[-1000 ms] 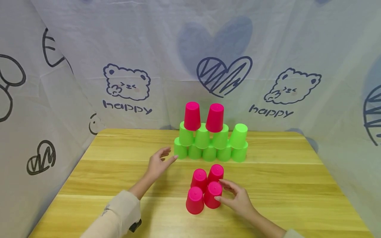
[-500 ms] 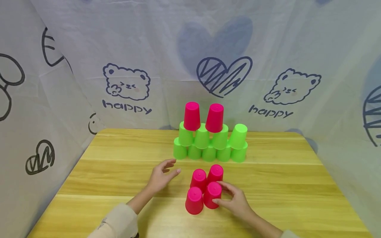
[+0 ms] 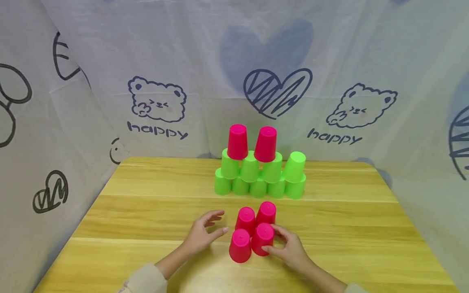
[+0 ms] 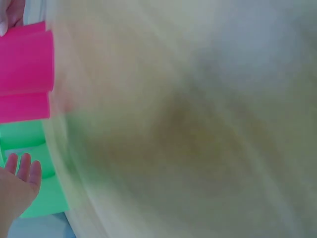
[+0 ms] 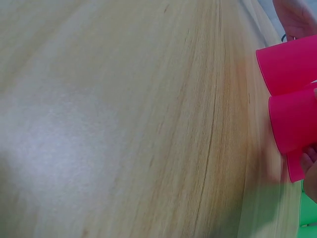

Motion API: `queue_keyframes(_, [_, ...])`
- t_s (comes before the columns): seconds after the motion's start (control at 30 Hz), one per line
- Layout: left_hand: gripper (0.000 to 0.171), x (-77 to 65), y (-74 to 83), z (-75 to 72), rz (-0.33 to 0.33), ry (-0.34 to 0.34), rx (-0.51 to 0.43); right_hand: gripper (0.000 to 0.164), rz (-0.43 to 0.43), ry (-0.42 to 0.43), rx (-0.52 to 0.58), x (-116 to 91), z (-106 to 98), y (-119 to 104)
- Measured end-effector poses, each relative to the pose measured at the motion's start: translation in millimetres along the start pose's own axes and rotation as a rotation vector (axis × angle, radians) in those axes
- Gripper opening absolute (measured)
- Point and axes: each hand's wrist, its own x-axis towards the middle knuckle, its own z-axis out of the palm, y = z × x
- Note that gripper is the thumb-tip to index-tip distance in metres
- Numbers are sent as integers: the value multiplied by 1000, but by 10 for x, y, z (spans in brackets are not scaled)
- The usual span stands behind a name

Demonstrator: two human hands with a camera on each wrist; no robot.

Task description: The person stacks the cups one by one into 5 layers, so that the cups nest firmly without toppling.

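Observation:
Several pink cups stand upside down in a close group at the table's near middle. My right hand [image 3: 292,249] holds the front right pink cup [image 3: 262,240], thumb on its near side and fingers behind. Beside it is the front left pink cup [image 3: 239,246], with a back left pink cup [image 3: 244,220] and a back right pink cup [image 3: 266,213] behind. My left hand [image 3: 201,234] hovers left of the group, fingers extended, touching no cup. In the left wrist view the left hand [image 4: 19,191] appears in front of green cups [image 4: 47,198].
Behind the group stands a wall of upside-down green cups [image 3: 258,188] in two rows. On top sit a left pink cup [image 3: 237,142] and a right pink cup [image 3: 265,144]. The wooden table [image 3: 146,219] meets a printed cloth [image 3: 205,81] at the back.
My left hand has come nearer, from beside the green wall to left of the pink group. My right hand has closed in on the front right pink cup; the cups stay in place.

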Motion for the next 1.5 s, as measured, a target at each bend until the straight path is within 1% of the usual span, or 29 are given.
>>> queue_keyframes(0.07, [49, -40, -18, 20, 28, -12, 6, 49, -14, 1, 3, 2, 3, 12])
queue_keyframes(0.1, [48, -64, 17, 28, 38, -15, 5, 48, -16, 2, 5, 3, 5, 17])
queue_keyframes(0.3, [44, -129, -13, 106, 77, -2, -1, 48, -27, 7, 12, 1, 11, 29])
queue_keyframes(0.33, [45, -130, -56, 121, 82, 0, -5, 48, -24, 7, 13, 0, 11, 28])
queue_keyframes(0.43, [46, -149, -43, 146, 87, -6, -27, 48, 5, 10, 11, -2, 3, 13])
queue_keyframes(0.53, [47, -163, -27, 172, 81, -19, -39, 49, 57, 12, 9, -5, -13, -17])
queue_keyframes(0.67, [47, -186, -28, 203, 96, -27, -37, 50, 99, 5, 5, 0, -63, -66])
queue_keyframes(0.87, [46, -223, -34, 238, 133, -37, -28, 49, 56, -34, -45, 30, -198, -147])
queue_keyframes(1.1, [49, -258, -52, 282, 141, -38, -37, 47, -12, -37, -103, 73, -358, -243])
queue_keyframes(1.27, [49, -267, -59, 314, 155, -35, -52, 45, -65, -20, -140, 88, -476, -343])
queue_keyframes(1.5, [50, -261, -68, 350, 126, -49, -76, 44, -146, 19, -170, 157, -662, -462])
